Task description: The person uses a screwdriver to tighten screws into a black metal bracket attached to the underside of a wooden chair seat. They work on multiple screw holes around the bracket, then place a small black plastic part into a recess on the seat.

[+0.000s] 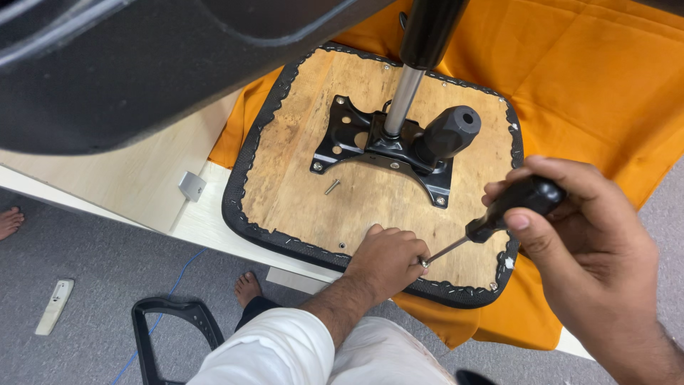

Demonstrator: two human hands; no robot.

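- We are seeing an upturned chair seat (306,171), its bare wooden underside facing up, lying on an orange cloth (591,78) spread over a pale bench (135,185), close to the bench's near edge.
- Our right hand (584,242) is gripping a black-handled screwdriver (513,207), the fingers wrapped tight around the handle and the thumb lying along it.
- The screwdriver's metal shaft is slanting down to the left, its tip meeting a small screw (425,263) near the seat's near edge.
- Our left hand (388,257) is resting on the wood beside that spot, its fingers curled together and pinching the screw at the screwdriver's tip.
- A black metal mounting plate (356,142) is sitting in the middle of the seat, with a chrome gas cylinder (402,100) rising from it and a black knob (449,132) sticking out to its right.
- A loose screw (332,187) is lying on the wood just beside the plate's near-left corner.
- A black armrest (171,335) and a pale flat part (55,306) are lying on the grey floor (107,264) below the bench.
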